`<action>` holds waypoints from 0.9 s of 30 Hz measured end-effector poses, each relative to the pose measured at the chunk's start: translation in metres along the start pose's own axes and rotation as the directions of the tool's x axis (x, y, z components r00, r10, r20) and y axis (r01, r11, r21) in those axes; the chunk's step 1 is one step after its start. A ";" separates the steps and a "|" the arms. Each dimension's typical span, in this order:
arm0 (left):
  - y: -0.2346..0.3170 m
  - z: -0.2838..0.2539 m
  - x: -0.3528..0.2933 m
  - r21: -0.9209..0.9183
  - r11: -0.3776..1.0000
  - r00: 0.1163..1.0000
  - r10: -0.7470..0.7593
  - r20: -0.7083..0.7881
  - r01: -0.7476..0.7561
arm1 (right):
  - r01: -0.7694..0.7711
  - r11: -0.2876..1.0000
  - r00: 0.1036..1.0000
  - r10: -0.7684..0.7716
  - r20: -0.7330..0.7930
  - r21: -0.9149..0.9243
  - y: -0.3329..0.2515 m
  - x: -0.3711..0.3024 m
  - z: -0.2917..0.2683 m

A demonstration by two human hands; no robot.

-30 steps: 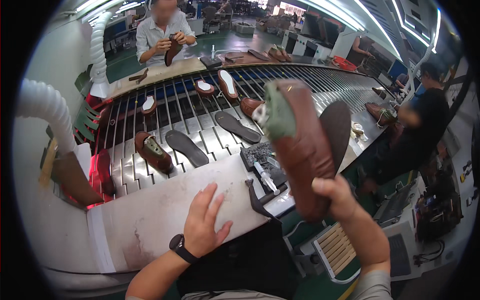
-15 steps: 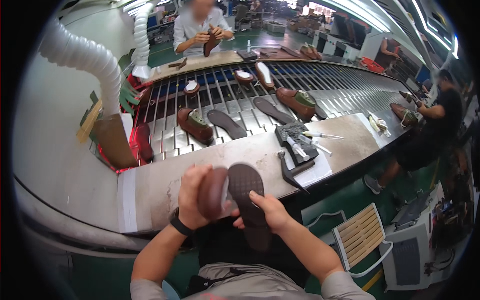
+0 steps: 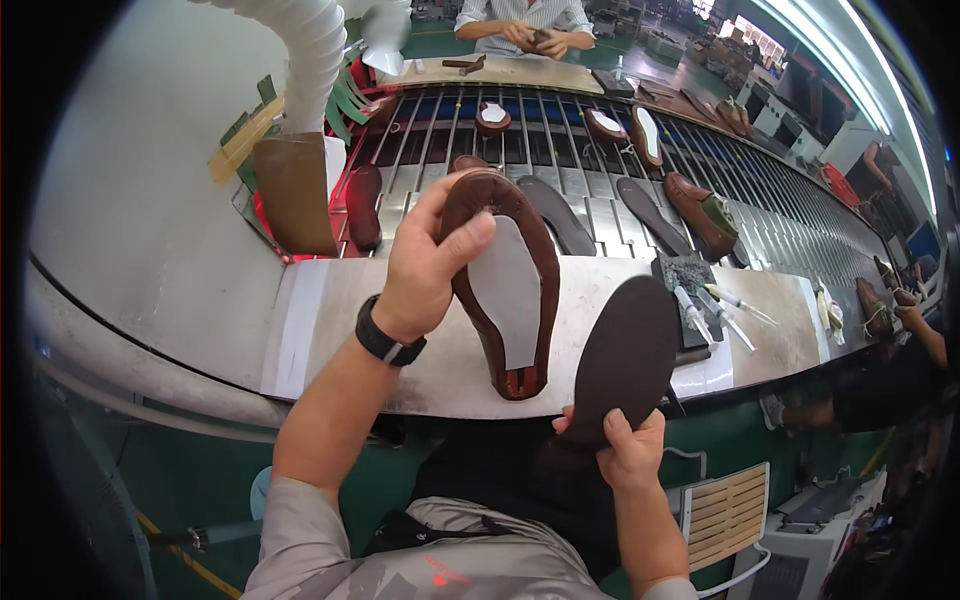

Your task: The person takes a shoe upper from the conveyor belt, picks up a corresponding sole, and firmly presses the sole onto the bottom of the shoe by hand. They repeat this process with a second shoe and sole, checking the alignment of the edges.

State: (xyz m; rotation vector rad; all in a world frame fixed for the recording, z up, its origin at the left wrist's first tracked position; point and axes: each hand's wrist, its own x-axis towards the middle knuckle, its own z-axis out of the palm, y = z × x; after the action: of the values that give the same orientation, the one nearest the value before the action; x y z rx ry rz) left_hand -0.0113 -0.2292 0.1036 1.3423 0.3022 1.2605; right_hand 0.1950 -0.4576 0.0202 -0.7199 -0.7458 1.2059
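My left hand [image 3: 425, 260] is closed around the toe end of a brown leather shoe upper [image 3: 508, 295], its thumb pressed on the underside. That underside faces me, with a pale grey insert framed by the folded brown leather edge. My right hand [image 3: 632, 452] grips one end of a dark brown shoe sole [image 3: 628, 345], thumb on its smooth face. The two pieces are apart, side by side over the near edge of the bench [image 3: 330, 345]. Part of the sole's lower end is hidden behind my right hand and in shadow.
Beyond the bench runs a roller conveyor [image 3: 600, 190] bearing shoes and loose soles. A dark block [image 3: 688, 272] with several syringes [image 3: 722, 318] lies to the right. White ducting [image 3: 300, 60] hangs at left. Across the conveyor, a person [image 3: 525, 30] handles something; another works at far right.
My left hand has turned the shoe upper so its underside faces me and raised it forward. The sole has moved right, away from the upper, and shows its smooth face. The view has shifted.
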 end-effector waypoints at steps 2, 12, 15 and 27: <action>0.011 0.008 0.014 -0.111 0.989 0.990 -0.089 0.107 0.101 | 0.059 0.994 0.996 -0.052 0.075 -0.088 -0.007 0.003 0.012; 0.021 0.023 0.018 -0.016 1.000 0.933 0.005 0.360 0.001 | 0.025 0.979 0.987 0.007 0.160 -0.200 -0.016 0.043 0.065; 0.019 0.026 0.016 -0.101 0.995 0.923 0.058 0.381 -0.021 | -0.013 0.984 0.965 0.058 0.257 -0.175 -0.011 0.053 0.063; 0.035 0.022 0.009 0.141 0.989 0.890 -0.028 0.455 -0.041 | 0.011 0.981 0.989 0.017 0.144 -0.192 0.000 0.057 0.067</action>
State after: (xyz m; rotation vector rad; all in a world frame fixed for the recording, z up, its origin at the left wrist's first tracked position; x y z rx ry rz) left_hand -0.0083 -0.2434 0.1432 1.7222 0.0576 0.9009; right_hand 0.1511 -0.3961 0.0649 -0.7978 -0.9928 1.2091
